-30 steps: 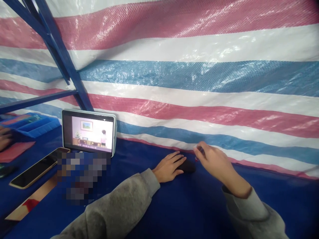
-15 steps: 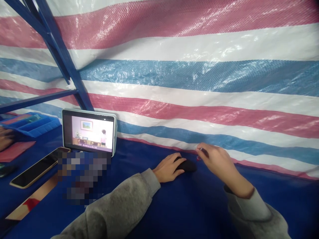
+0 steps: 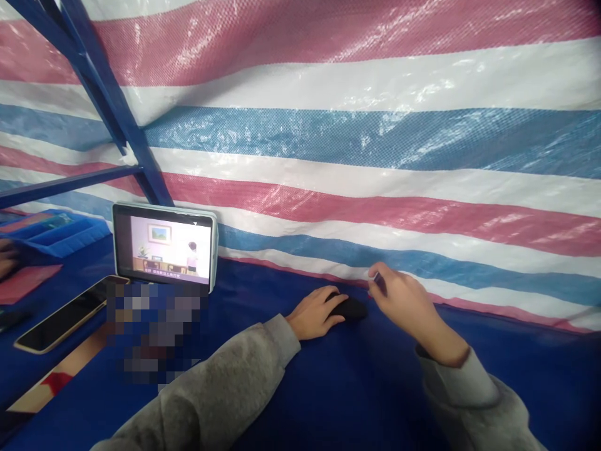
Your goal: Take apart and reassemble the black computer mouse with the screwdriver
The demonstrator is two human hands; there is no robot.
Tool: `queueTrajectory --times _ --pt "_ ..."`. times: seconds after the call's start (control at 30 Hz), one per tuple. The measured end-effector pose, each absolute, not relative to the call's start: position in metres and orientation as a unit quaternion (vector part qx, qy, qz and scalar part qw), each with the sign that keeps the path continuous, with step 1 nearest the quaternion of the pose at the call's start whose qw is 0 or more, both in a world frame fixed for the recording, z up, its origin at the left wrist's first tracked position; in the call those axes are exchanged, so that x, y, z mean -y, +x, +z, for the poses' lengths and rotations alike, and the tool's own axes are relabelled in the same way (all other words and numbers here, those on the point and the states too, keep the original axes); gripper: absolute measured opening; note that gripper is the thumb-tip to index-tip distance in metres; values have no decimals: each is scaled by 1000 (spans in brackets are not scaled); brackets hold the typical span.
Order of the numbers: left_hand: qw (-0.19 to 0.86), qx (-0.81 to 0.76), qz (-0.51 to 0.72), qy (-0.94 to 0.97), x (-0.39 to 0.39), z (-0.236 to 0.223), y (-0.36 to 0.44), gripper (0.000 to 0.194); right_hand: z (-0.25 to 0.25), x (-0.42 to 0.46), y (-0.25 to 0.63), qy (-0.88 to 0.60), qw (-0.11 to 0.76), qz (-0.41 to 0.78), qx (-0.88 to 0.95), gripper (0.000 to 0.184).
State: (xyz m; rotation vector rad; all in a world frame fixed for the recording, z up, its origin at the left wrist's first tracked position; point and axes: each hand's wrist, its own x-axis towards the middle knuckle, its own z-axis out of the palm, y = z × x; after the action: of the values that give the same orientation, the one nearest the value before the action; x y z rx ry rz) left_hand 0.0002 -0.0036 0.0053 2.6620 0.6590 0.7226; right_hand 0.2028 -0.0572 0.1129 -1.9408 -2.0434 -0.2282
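My left hand [image 3: 317, 312] rests on the blue table cover [image 3: 328, 388] with its fingers curled over a small black object [image 3: 351, 308], holding it down. My right hand [image 3: 404, 300] hovers just to the right of that object, its fingertips pinched on a thin small item [image 3: 377, 283] I cannot make out. Both arms wear grey sleeves. The two hands lie close to the foot of the striped tarp [image 3: 357, 144].
A phone in a pale case [image 3: 163, 245] stands at the left, playing a cartoon. A dark phone [image 3: 63, 318] lies flat further left. A blue tray [image 3: 56, 232], a red sheet [image 3: 25, 280] and another person's hand [image 3: 5, 262] sit at the far left. Blue metal struts [image 3: 107, 106] rise at upper left.
My right hand dipped toward the black object, then lifted slightly again, still pinching. My left hand stays put on the black object.
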Motion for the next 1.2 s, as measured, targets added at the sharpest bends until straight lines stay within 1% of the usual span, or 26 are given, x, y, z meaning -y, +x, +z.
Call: queueTrajectory --times 0.07,0.23,0.4,0.7,0.87,0.97,1.07,1.13,1.2 --pt "152 -229 250 928 4 5 0 47 112 56 205 -678 163 -75 713 15" --pt "151 -228 251 928 4 6 0 47 110 56 207 -681 170 -64 710 27" --pt "145 -227 251 930 4 5 0 47 112 56 206 -671 159 -60 722 21" --pt "151 -236 244 928 4 6 1 47 111 54 209 -678 196 -35 708 19" --pt "147 -231 249 929 4 6 1 47 113 55 210 -690 189 -32 698 27" --pt "144 -230 249 930 5 6 1 48 114 56 210 -674 183 -57 713 23" --pt "140 -230 250 930 4 5 1 48 114 57 208 -650 196 -63 731 25" --pt "132 -224 257 931 4 3 1 48 115 58 205 -655 184 -63 730 25" --pt "119 -217 265 932 3 2 1 47 116 60 204 -670 162 -62 722 30"
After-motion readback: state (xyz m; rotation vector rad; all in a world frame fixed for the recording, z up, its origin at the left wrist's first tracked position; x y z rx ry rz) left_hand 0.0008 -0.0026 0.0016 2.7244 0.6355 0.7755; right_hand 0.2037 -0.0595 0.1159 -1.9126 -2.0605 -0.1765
